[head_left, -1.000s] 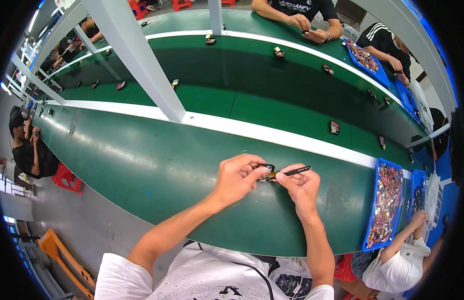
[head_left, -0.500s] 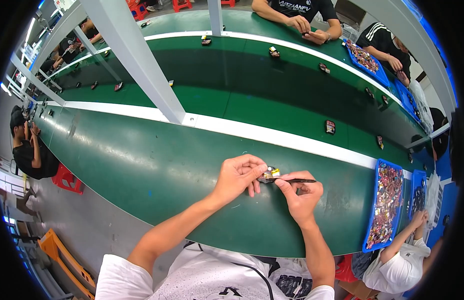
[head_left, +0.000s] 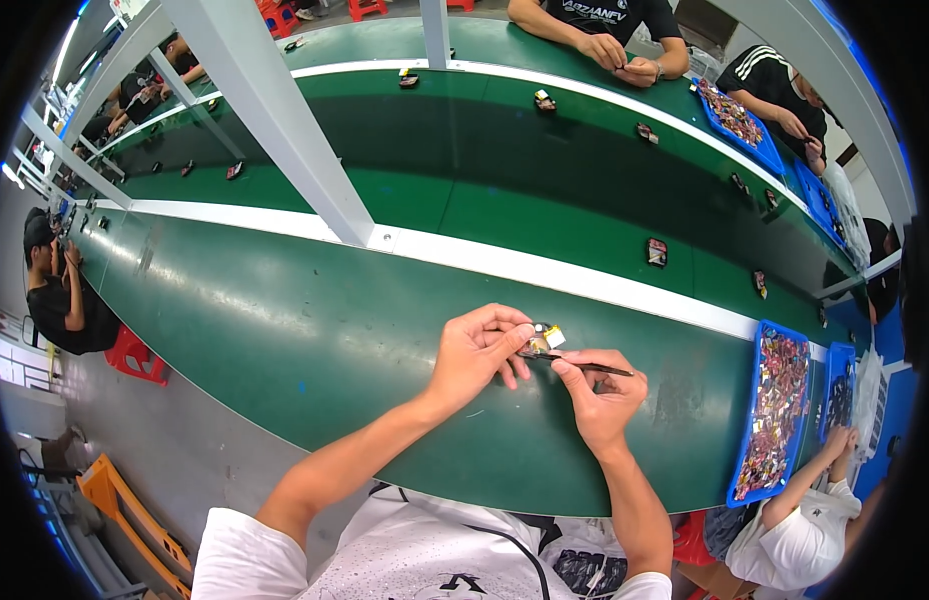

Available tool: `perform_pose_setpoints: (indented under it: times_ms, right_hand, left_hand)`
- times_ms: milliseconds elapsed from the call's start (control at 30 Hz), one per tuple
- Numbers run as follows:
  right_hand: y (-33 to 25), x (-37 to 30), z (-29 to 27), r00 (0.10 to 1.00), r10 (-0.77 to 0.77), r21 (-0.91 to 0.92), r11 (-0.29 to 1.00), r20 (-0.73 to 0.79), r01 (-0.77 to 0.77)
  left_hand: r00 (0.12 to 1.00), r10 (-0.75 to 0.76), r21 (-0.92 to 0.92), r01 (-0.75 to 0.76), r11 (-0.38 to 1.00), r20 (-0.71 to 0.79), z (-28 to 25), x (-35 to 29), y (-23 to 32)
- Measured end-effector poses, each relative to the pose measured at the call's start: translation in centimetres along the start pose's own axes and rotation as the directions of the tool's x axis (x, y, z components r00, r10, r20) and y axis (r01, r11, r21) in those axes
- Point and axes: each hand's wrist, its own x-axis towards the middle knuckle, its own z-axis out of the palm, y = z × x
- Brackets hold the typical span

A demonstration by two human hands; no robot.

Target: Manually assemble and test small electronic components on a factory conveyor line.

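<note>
Above the green bench (head_left: 315,310), close to its middle, we see the left hand (head_left: 470,350) gripping a small black device (head_left: 538,343) between the thumb and the fingers. The device is held off the surface, and on its far right corner we notice a yellow and white piece (head_left: 555,337). The right hand (head_left: 602,395) is closed around a thin black tool (head_left: 610,369), which it pinches with the thumb and the bent fingers; the tool lies nearly level, its thin end pointing to the left, at the near edge of the device. Whether this end touches the inner parts, we cannot tell, because they are too small. Beyond the hands we see a white rail (head_left: 545,270), and behind it a darker green belt (head_left: 545,215), on which several small black devices lie well apart from each other; one of them, a dark device with some red (head_left: 656,252), is near the rail. To the right of the right hand, on the bench, stands a blue tray (head_left: 737,490), filled with many small parts (head_left: 775,420) of mixed colours. Just beside this tray we find a smaller blue tray (head_left: 851,352) with dark pieces. Across the belt, a co-worker in black (head_left: 610,20) holds something small in two hands.
</note>
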Motion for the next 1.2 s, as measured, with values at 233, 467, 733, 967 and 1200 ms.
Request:
perform_pose_setpoints:
  times_ms: [233,467,733,967,1200]
  right_hand:
    - [0.11,-0.16,0.39,0.999,0.017,0.024,1.0,-0.037,-0.016]
    - [0.51,-0.28,0.28,0.999,0.036,0.01,0.999,-0.029,-0.036]
    - [0.48,-0.09,0.29,0.997,0.071,0.022,0.997,-0.025,-0.07]
    - [0.52,-0.21,0.03,0.996,0.091,0.008,0.996,0.023,-0.091]
    - [0.31,0.1,0.21,0.998,0.048,0.025,0.999,0.034,-0.049]
  left_hand:
    - [0.999,-0.017,-0.016,0.017,1.0,-0.028,0.24,-0.13,-0.08]
    - [1.0,-0.007,-0.027,0.006,1.0,-0.022,0.16,-0.1,-0.26]
    - [1.0,0.009,0.026,-0.008,1.0,-0.019,0.18,-0.09,0.25]
    - [0.999,0.041,0.161,-0.038,0.986,-0.012,0.09,-0.19,0.45]
    - [1.0,0.015,0.129,-0.015,0.991,0.003,-0.31,-0.03,0.67]
